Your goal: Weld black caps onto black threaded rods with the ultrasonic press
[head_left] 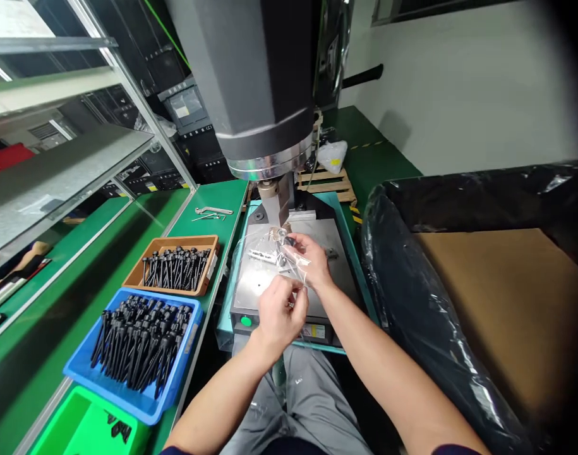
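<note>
Above steel press plate [317,237], both hands [282,313] pinch clear bag [270,253], lengthwise leftward.

Factory assembly station, by every sign: green-topped workbench [103,253] carrying a blue bin [172,385] and a brown tray [139,273] packed with identical black plastic parts; heavy press machine [260,95] looming over a steel base plate [326,237] with a green button [246,321]; metal shelving [56,170] on the left; large carton lined with black plastic [412,284] on the right; wooden pallet [326,182] on the green floor beyond
</note>
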Available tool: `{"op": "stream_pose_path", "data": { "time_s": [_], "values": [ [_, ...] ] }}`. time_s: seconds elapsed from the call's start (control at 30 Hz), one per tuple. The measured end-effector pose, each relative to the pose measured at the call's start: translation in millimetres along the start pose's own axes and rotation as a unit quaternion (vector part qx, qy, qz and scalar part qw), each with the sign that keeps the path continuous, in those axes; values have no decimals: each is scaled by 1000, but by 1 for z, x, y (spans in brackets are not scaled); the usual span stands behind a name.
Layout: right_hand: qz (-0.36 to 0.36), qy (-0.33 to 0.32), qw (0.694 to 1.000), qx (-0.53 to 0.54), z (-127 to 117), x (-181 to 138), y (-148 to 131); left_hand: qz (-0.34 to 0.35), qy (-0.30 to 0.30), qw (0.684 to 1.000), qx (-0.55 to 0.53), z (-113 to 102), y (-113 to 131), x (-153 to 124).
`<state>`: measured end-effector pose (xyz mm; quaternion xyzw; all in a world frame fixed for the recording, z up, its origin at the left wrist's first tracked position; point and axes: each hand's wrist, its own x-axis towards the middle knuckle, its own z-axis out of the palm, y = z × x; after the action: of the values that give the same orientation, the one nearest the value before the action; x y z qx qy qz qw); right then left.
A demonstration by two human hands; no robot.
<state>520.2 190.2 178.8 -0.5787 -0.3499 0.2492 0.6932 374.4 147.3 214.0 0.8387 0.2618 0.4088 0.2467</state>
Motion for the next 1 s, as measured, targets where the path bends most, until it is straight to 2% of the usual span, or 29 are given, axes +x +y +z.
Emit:
{"op": "stream_pose_path", "data": {
  "time_s": [0.1,0.23,0.3,0.37,0.5,0.6,0.8,0.9,1.0],
  "values": [
    [-28,39,996,-71,3,17,-1,0,3,1000,-14,2,-3,2],
    [-63,33,995,-73,12,37,1,-8,6,1000,-28,6,-8,5],
    [-60,27,995,-69,17,44,3,-12,5,999,-35,7,-10,6],
    [-26,10,998,-59,20,49,3,-17,5,999,-41,8,-13,6],
    [50,-49,997,-13,17,51,3,-29,5,998,-47,7,-17,5],
    [27,-72,996,-46,10,49,4,-40,-1,998,-50,7,-18,4],
    [-65,-69,993,-72,4,51,14,-36,-7,998,-42,9,-20,4],
    [-56,-69,995,-55,5,55,19,-34,-10,999,-36,11,-21,4],
    [-15,-66,997,22,6,54,26,-42,-17,999,-22,12,-23,3]
  ]
}}
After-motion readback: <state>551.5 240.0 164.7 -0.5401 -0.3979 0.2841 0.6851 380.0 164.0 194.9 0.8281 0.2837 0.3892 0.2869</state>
